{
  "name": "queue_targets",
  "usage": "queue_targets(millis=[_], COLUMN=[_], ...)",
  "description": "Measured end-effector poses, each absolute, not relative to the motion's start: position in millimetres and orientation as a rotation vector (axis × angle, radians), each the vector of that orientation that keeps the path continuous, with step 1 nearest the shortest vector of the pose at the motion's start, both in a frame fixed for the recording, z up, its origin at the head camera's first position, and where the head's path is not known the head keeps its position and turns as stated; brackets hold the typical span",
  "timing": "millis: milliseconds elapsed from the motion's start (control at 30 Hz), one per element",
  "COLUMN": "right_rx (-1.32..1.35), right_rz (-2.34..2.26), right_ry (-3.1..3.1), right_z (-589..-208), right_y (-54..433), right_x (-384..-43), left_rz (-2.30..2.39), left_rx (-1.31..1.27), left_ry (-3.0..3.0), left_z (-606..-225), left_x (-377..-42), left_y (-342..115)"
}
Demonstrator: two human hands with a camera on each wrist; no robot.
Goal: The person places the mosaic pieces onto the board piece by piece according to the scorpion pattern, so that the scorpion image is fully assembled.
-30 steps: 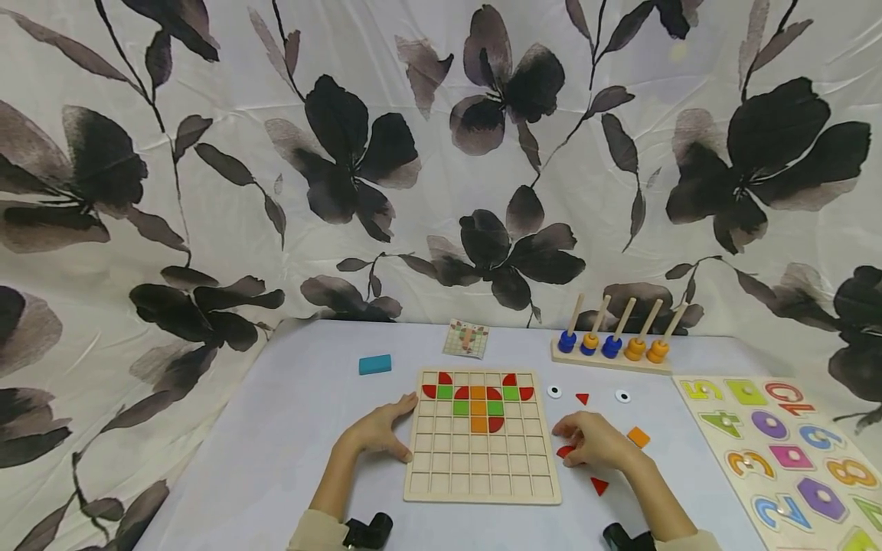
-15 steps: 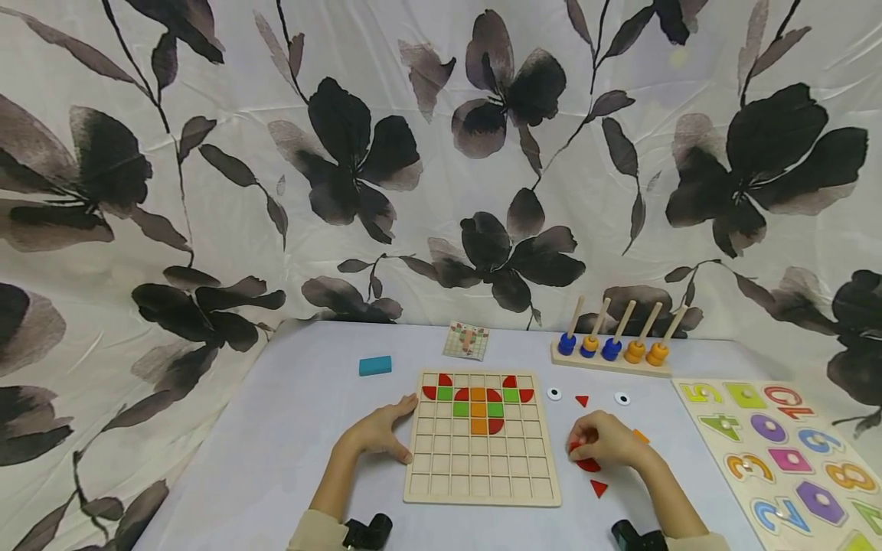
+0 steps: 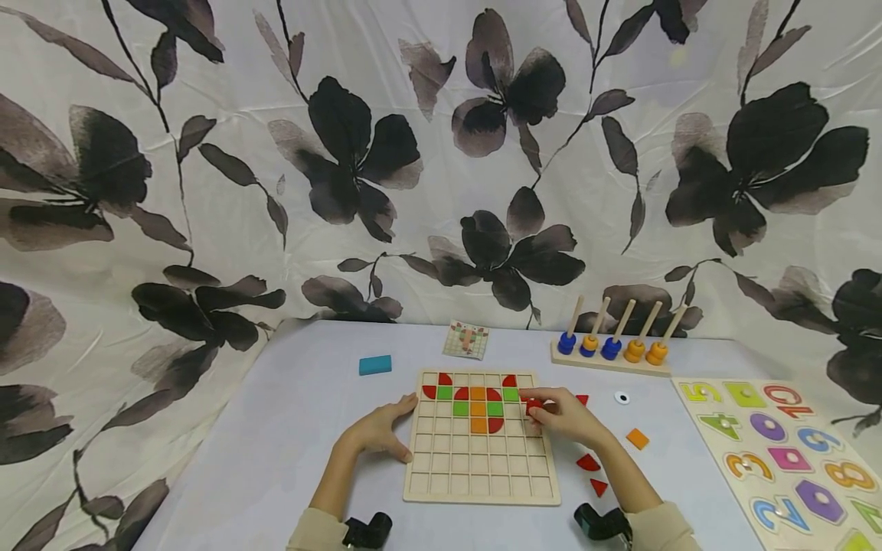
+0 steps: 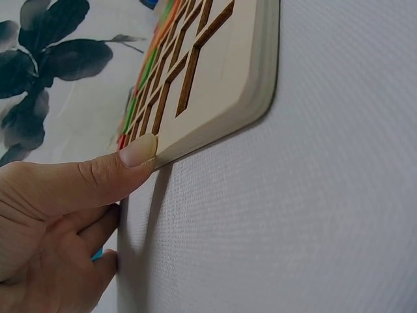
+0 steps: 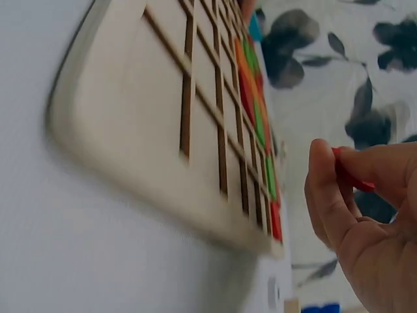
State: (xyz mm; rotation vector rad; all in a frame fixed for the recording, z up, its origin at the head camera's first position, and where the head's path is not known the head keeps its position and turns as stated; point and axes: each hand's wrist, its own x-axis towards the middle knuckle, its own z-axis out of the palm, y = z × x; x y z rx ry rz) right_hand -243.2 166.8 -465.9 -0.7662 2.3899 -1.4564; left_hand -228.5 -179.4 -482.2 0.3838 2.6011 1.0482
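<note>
From the head, we are pinching a red piece (image 3: 532, 408) with our right hand (image 3: 568, 415) at the right edge of the grid board (image 3: 478, 464); our left hand (image 3: 377, 430), spread, is touching its left edge. Coloured pieces (image 3: 478, 408) are filling some upper cells; the table (image 3: 276, 451) is stretching leftward. From the left wrist, our thumb is resting against the rim. From the right wrist, our fingertips are gripping that red piece.
</note>
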Motion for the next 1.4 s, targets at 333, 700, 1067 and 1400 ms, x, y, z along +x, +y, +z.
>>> queue_targets(millis=[333,700,1067,1400], right_rx=[-0.810,-0.676,-0.894,-0.960], right_rz=[-1.526,-1.532,-1.170,-0.886], right_ry=[2.421,2.482,2.694,2.881], right_z=[-468,-478,-479,-476], right_y=[115,74,48,44], right_x=[-253,-261,-258,-252], left_rz=[1.047,1.057,1.058,1.066], left_rx=[0.402,0.395,0.397,0.380], left_ry=[2.599,2.596,2.586,2.594], left_z=[-483,-484,-482,-482], left_x=[-229,-229,-228,-228], left_y=[-179,-180,-180,-180])
